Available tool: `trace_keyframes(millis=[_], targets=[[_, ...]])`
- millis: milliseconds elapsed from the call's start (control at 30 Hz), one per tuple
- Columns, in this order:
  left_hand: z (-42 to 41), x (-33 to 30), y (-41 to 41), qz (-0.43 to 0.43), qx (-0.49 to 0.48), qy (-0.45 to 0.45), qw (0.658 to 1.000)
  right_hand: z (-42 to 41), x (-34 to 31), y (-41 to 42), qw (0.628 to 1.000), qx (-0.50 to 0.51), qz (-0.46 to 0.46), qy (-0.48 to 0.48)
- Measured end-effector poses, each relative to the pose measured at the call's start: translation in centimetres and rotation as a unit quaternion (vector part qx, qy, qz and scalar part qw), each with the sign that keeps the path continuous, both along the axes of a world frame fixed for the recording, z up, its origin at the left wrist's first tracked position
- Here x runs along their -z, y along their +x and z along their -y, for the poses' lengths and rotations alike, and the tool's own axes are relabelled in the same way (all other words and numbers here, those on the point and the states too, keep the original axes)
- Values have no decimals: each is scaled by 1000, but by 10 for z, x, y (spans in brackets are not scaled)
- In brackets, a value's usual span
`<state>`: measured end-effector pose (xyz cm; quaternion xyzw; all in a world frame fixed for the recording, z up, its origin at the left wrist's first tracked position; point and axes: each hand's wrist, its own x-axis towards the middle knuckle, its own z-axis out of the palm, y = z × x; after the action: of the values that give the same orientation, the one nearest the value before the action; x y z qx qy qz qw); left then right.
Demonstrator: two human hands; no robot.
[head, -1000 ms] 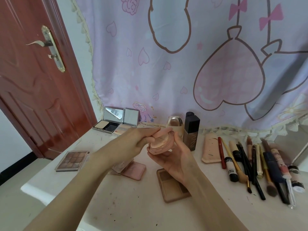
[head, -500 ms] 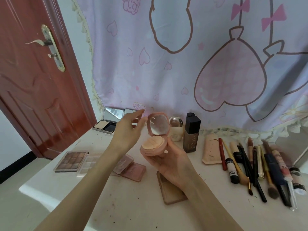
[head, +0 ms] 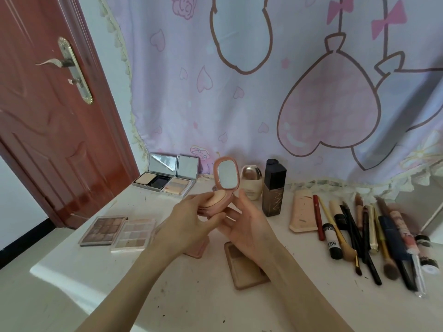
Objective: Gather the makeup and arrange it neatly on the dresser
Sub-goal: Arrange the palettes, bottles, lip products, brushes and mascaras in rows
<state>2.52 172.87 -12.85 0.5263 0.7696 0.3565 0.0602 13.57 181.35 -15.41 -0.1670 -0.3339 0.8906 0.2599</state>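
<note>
Item in hand: a pink cushion compact (head: 219, 200), lid raised with its mirror facing the person, held above the middle of the white surface (head: 167, 303). The right hand (head: 249, 226) cups the base from below, fingers curled round it. The left hand (head: 189, 221) pinches the round puff (head: 217, 198) sitting in the base; whether it is lifting the puff or pressing it down cannot be told.

Already lined up, by the look of it:
- Back row against the curtain (head: 263, 92): two open mirrored powder compacts (head: 165, 178) side by side, a small cream bottle (head: 250, 185), a tall dark foundation bottle (head: 273, 188).
- Right side: a peach tube (head: 302, 212) lying flat, then a loose row of pencils, brushes and tubes (head: 369, 238), roughly parallel but overlapping at the near ends.
- Left side: two eyeshadow palettes (head: 117, 230) lying just beside each other.

Still out of place, as judged:
- A pink case (head: 197, 250) partly hidden under the left wrist.
- A tan palette (head: 244, 271) lying askew under the right forearm.
- The held compact, which has no spot yet; the gap in the back row beside the cream bottle seems the likely one.

Progress: well past halfway. Three pieces remain, plus tidying of the brush row.
</note>
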Motion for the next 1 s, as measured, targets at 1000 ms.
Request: trace_keyframes(millis=[1000], targets=[[-45,46,-68,-81,-89,-94,988,-51,26,-51,541,-7,386,747]])
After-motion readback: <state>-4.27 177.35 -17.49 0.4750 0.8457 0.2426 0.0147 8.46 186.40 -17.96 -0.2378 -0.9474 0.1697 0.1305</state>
